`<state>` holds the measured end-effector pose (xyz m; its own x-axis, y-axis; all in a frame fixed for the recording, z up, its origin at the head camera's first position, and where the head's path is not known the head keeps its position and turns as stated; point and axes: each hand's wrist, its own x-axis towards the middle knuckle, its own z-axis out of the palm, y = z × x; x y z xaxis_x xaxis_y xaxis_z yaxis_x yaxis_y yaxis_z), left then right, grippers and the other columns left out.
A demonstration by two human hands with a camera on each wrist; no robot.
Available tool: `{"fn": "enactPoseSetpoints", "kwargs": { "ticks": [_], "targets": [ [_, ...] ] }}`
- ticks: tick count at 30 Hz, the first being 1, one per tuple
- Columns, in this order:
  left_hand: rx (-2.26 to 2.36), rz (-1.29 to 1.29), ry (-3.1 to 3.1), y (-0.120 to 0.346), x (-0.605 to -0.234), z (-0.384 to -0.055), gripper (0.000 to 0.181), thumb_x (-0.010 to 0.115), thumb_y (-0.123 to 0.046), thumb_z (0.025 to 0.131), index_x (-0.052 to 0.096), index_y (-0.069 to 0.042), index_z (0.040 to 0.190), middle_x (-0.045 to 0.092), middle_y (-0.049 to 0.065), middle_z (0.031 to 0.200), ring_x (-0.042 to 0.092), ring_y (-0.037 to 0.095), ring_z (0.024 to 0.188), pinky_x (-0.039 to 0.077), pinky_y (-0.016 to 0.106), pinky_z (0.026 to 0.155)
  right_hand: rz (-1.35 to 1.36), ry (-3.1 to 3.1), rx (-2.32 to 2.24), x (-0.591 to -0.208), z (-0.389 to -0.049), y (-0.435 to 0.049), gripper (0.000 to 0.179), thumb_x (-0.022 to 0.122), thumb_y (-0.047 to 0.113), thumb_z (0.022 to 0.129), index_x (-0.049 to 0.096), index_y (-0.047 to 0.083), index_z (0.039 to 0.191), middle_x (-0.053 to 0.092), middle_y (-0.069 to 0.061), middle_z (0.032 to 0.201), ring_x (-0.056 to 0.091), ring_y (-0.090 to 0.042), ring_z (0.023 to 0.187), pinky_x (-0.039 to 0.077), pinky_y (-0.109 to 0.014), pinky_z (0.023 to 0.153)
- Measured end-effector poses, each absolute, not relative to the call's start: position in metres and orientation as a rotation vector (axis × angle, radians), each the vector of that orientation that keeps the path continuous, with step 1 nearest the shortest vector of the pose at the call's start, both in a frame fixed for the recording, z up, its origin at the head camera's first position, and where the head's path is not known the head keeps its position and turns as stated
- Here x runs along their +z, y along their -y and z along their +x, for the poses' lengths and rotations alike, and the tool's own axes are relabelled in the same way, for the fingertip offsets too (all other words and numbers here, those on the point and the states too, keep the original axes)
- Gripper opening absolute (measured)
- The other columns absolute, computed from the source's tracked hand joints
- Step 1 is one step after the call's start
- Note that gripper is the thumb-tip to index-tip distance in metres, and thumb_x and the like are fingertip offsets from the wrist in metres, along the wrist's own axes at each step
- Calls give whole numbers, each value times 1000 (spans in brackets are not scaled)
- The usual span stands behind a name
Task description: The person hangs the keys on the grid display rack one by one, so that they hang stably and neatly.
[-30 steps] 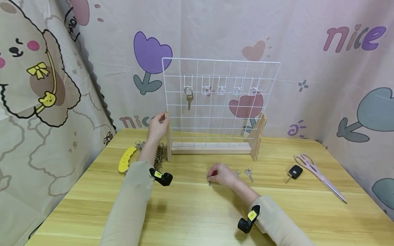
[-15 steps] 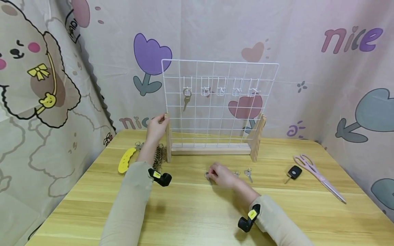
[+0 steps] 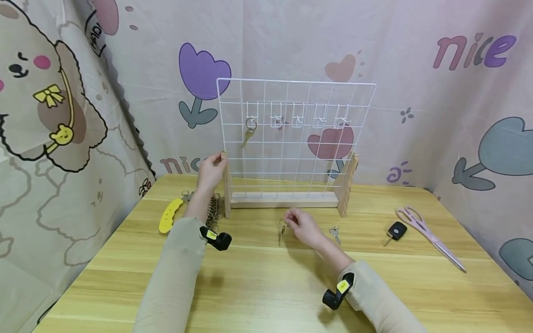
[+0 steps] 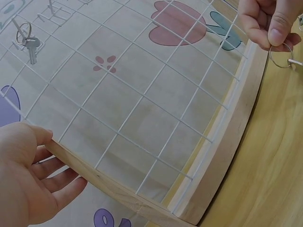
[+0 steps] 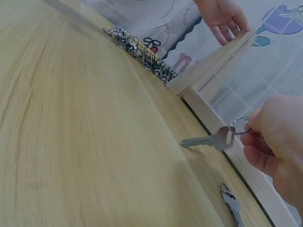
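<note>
My left hand (image 3: 211, 173) pinches the top of the left wooden post (image 4: 113, 191) of a white wire-grid rack, thumb on one side and fingers on the other. My right hand (image 3: 306, 227) holds a metal key ring (image 4: 271, 59) between thumb and fingers, in front of the rack's wooden base (image 3: 287, 202). A silver key (image 5: 215, 140) dangles from that ring just above the table. Another key (image 3: 249, 136) hangs tilted by its ring on the leftmost of several white hooks. A loose key (image 3: 335, 235) lies on the table right of my right hand.
On the right lie a black car key (image 3: 397, 231) and pink-handled scissors (image 3: 433, 240). Left of the rack, partly behind my left arm, are a yellow curved handle-like object (image 3: 170, 217) and a pile of metal rings and chain (image 3: 215, 210). Printed cloth (image 3: 291, 37) hangs behind the table.
My right hand has risen from the table and moved slightly toward the rack, lifting the key by its ring. The hanging key has swung left at its tip. My left hand stays on the post.
</note>
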<state>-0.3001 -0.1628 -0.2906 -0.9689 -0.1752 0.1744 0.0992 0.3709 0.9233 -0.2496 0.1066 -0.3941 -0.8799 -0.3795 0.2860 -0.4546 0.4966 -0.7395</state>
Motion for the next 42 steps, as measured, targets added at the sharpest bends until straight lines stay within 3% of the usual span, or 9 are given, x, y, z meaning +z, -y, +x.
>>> {"fn": "enactPoseSetpoints", "kwargs": {
  "ticks": [8,14,22,35,42],
  "targets": [
    [-1630,68,2396,165,-294,-300,49,46,-25,99,36,-4,142,43,15,139,37,28,129,34,38,105,774,2654,1291,-387,-252,-109,17,57,-4,88,61,-6,105,59,-6,82,56,-15,73,49,-24,62],
    [-1637,63,2388,165,-295,-300,50,46,-25,98,35,-3,142,43,15,139,39,28,128,34,37,105,778,2605,1296,-366,-257,-113,18,57,-6,87,63,-6,104,61,-12,86,56,-18,73,48,-22,60],
    [-1639,45,2368,165,-295,-300,49,47,-23,98,37,-2,141,44,16,137,40,29,127,36,38,103,720,2530,1207,-317,-271,-115,17,55,-3,90,65,-5,104,61,-12,88,63,-29,77,48,-22,56],
    [-1658,39,2372,164,-293,-299,49,47,-23,98,36,-2,142,43,16,139,39,30,128,36,39,104,729,2365,1094,-223,-275,-101,13,56,1,91,66,-3,98,62,-12,87,59,-21,71,47,-24,59],
    [-1636,39,2378,164,-293,-299,49,47,-23,98,36,-2,141,43,16,138,39,29,128,35,38,104,763,2297,1042,-190,-277,-94,14,56,1,91,66,-4,98,62,-13,93,55,-21,80,46,-28,71]
  ]
}}
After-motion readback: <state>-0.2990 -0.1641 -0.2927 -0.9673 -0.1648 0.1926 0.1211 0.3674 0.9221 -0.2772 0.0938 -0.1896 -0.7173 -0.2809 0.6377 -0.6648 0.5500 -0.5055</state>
